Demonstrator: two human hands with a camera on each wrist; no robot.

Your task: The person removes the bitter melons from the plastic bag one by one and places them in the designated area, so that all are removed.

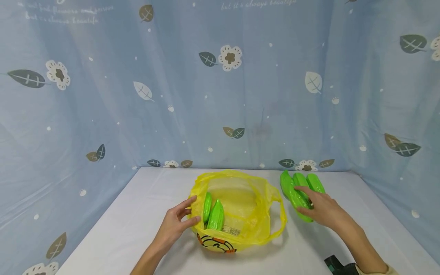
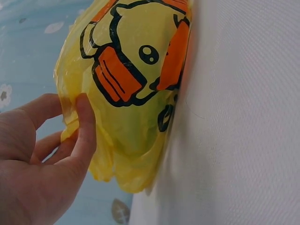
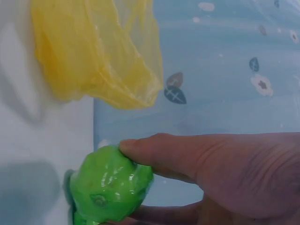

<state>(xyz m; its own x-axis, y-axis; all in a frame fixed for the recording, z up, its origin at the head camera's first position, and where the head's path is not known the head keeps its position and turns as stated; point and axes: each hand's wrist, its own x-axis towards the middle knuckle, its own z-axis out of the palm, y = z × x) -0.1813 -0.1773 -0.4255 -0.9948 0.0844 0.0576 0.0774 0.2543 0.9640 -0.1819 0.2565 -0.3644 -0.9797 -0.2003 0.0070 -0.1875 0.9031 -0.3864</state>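
Note:
A yellow plastic bag (image 1: 256,235) with a duck print stands open-mouthed on the table. Two green bitter melons (image 1: 215,216) lie inside it at the left. My left hand (image 1: 177,223) pinches the bag's left rim between thumb and fingers; the left wrist view shows the duck print (image 2: 140,56) beside that hand (image 2: 51,150). Right of the bag, my right hand (image 1: 324,209) grips a bumpy, glossy green bitter melon (image 1: 291,191), thumb on one side and fingers on the other. In the right wrist view this melon (image 3: 110,185) appears end-on, close to the table.
Two more green melons (image 1: 315,183) lie just behind the gripped one, near the table's back edge. A handle loop (image 1: 282,217) of the bag sticks out to the right. Blue patterned curtains (image 1: 261,95) enclose the white table (image 1: 137,214) at the back and sides.

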